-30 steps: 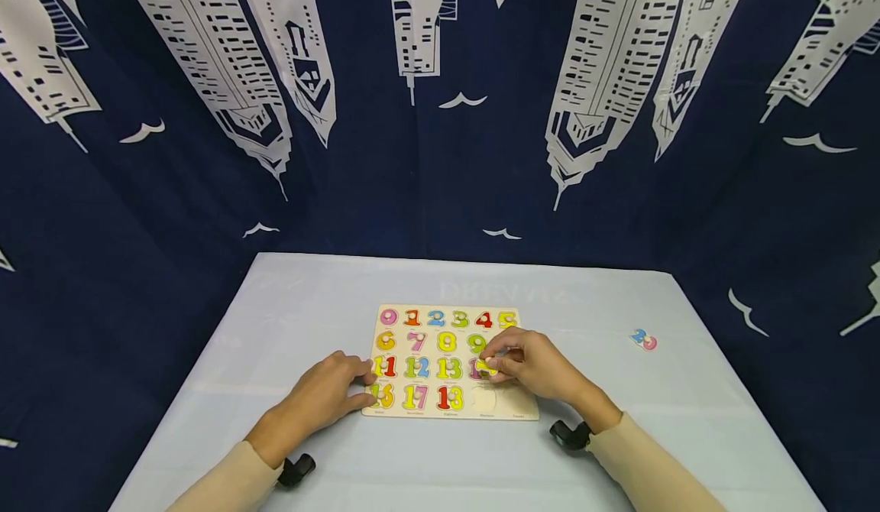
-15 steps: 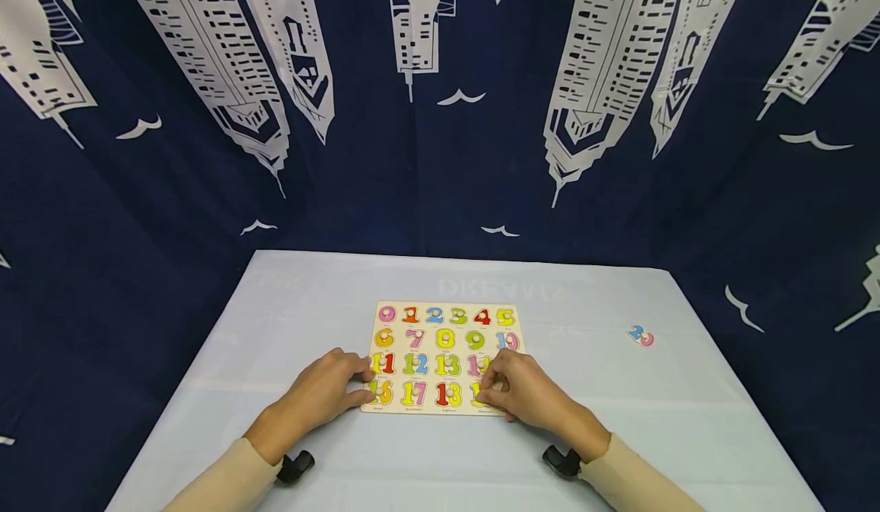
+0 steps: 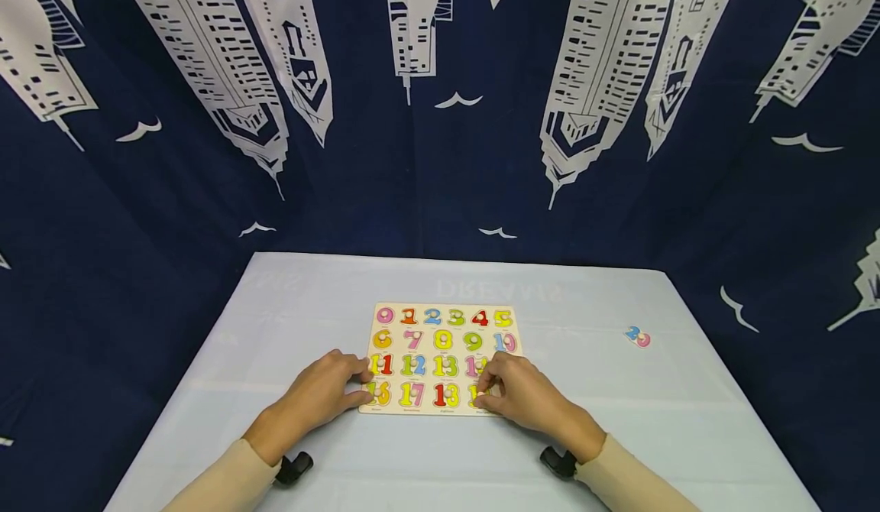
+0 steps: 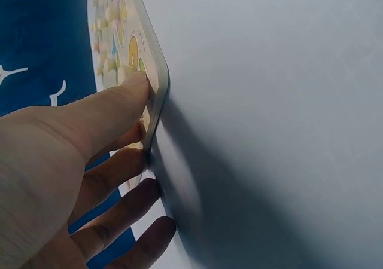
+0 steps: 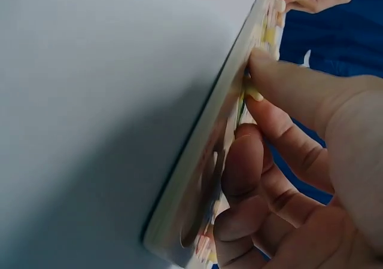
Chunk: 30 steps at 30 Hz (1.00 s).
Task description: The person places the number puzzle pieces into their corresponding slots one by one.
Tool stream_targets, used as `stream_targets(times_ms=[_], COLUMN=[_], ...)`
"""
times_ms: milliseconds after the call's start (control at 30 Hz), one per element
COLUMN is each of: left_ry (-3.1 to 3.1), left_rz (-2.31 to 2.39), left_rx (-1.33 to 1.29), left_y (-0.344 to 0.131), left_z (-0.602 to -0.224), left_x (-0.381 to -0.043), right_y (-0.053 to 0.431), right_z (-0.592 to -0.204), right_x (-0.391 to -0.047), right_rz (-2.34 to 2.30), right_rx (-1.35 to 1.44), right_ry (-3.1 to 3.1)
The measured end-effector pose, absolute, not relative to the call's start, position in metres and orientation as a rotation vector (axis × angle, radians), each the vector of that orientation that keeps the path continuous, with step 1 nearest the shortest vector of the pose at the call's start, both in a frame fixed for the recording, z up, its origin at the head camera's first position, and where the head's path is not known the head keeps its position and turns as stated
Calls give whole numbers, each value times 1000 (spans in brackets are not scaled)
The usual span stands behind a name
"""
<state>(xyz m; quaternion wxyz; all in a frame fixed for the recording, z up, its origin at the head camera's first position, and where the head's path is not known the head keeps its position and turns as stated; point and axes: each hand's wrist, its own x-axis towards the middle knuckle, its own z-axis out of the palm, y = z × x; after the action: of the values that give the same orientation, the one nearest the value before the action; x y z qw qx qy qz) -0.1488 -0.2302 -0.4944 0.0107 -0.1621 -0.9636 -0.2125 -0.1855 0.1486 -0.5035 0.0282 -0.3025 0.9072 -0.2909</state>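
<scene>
A wooden number puzzle board [image 3: 398, 340] lies on the white table, filled with rows of colourful knobbed number pieces. My left hand [image 3: 319, 390] rests at the board's left edge. In the left wrist view its thumb [image 4: 122, 104] presses the face near a corner, while the other fingers spread along the edge. Over the lower right part, my right hand [image 3: 529, 393] pinches a yellow number puzzle piece [image 3: 473, 395] between thumb and index finger. Its pale knob [image 5: 254, 92] shows between those fingertips in the right wrist view. The hand hides the board's lower right corner from the head camera.
A blue and pink number piece [image 3: 638, 336], reading 20, lies on the table [image 3: 577, 306] to the right of the board. Behind the table hangs a dark blue cloth [image 3: 426, 176] printed with white buildings and birds. Each wrist carries a black camera [image 3: 294, 468].
My right hand has come down toward me with the yellow piece, from over the third row to the bottom row, and stayed there. My left hand has kept its place at the edge.
</scene>
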Motion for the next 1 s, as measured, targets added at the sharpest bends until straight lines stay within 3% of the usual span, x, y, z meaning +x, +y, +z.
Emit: stream_targets(times_ms=[533,1000], left_ry=[-3027,-3015], left_rz=[-671,-674], left_rx=[-473,-511], left_y=[-231,-231], left_z=[-495,-496], left_x=[-149,-148], right_y=[185,292], right_z=[-493,-498], right_x=[-205,-245], right_rz=[-1015,-943], right_rx=[-777,-374], right_ry=[2839,3183])
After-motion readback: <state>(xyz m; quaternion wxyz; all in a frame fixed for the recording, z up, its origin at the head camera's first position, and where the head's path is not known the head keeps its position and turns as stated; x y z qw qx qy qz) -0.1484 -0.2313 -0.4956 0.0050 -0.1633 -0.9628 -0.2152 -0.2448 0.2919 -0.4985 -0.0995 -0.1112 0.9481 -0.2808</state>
